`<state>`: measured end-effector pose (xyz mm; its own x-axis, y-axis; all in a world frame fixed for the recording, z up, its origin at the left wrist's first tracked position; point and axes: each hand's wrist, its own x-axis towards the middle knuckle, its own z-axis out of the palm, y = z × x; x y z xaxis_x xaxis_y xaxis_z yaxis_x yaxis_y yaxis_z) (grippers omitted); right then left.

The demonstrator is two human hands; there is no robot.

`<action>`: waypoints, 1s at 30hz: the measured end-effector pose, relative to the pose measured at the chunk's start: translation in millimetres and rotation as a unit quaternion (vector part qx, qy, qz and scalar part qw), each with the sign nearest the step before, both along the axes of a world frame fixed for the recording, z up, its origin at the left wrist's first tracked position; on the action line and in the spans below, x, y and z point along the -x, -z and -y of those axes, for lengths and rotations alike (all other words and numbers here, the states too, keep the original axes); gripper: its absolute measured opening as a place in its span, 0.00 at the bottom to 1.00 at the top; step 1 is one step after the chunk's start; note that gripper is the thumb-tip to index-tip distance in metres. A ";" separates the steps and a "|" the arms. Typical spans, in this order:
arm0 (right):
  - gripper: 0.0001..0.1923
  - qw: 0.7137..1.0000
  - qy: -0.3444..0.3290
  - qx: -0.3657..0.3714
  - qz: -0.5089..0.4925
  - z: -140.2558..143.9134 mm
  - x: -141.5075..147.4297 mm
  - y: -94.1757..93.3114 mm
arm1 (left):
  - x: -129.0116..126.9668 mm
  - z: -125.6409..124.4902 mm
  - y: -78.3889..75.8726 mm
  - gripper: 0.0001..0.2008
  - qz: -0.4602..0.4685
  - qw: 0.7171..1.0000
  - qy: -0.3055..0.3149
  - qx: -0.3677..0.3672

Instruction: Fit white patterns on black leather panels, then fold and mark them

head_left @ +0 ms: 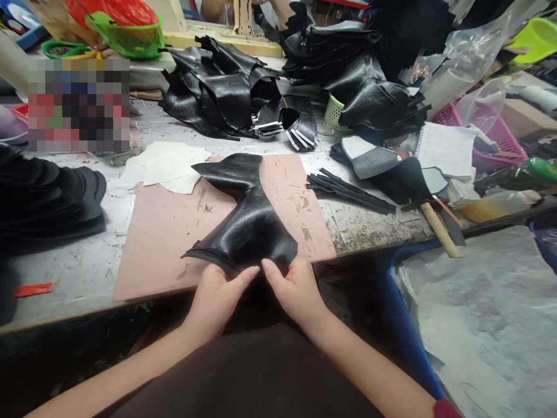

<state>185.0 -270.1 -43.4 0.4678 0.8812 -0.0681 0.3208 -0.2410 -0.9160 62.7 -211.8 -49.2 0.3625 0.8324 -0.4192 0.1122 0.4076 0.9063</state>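
Both hands pinch the near edge of a black leather piece (246,223): the left hand (217,299) grips its near-left corner, the right hand (296,290) its near-right hem, thumbs almost touching. The piece lies on a pink cutting board (161,232), long axis running from the hands away, its narrow winged end pointing to the board's far edge. Beyond the board sits a heap of black leather cuts (226,93); right of it, a wooden-handled hammer (439,229).

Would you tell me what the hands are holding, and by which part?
Both the left hand and right hand grip the black leather piece by its near edge.
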 end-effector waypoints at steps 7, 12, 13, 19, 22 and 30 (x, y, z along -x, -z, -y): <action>0.12 0.997 0.001 -0.009 -0.073 2.5 -1.1 0.1 | -2.9 3.7 -3.3 0.19 0.053 0.997 -0.013 0.057; 0.10 0.997 0.005 -0.029 -0.073 3.5 -4.4 2.7 | -4.1 4.1 -8.9 0.22 0.082 0.991 0.015 0.102; 0.10 0.996 -0.001 -0.034 -0.082 3.8 -6.1 3.0 | -4.0 3.6 -9.4 0.21 0.080 0.992 0.012 0.097; 0.09 0.992 -0.009 0.000 -0.128 6.4 -17.1 1.2 | -1.9 -0.2 -10.0 0.11 -0.046 0.997 0.044 0.052; 0.08 0.990 -0.026 0.040 -0.134 7.2 -18.8 -0.6 | -3.0 0.2 -9.0 0.14 -0.058 0.994 0.072 0.062; 0.07 0.997 -0.035 0.044 -0.060 6.8 -18.4 -1.1 | -3.7 -1.3 -6.7 0.14 -0.150 0.984 0.091 0.012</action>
<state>203.4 -276.9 -42.3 0.3889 0.8996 -0.1986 0.2300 -0.3036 -0.9246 66.4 -210.5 -42.5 0.3611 0.7543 -0.5483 0.4468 0.3762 0.8117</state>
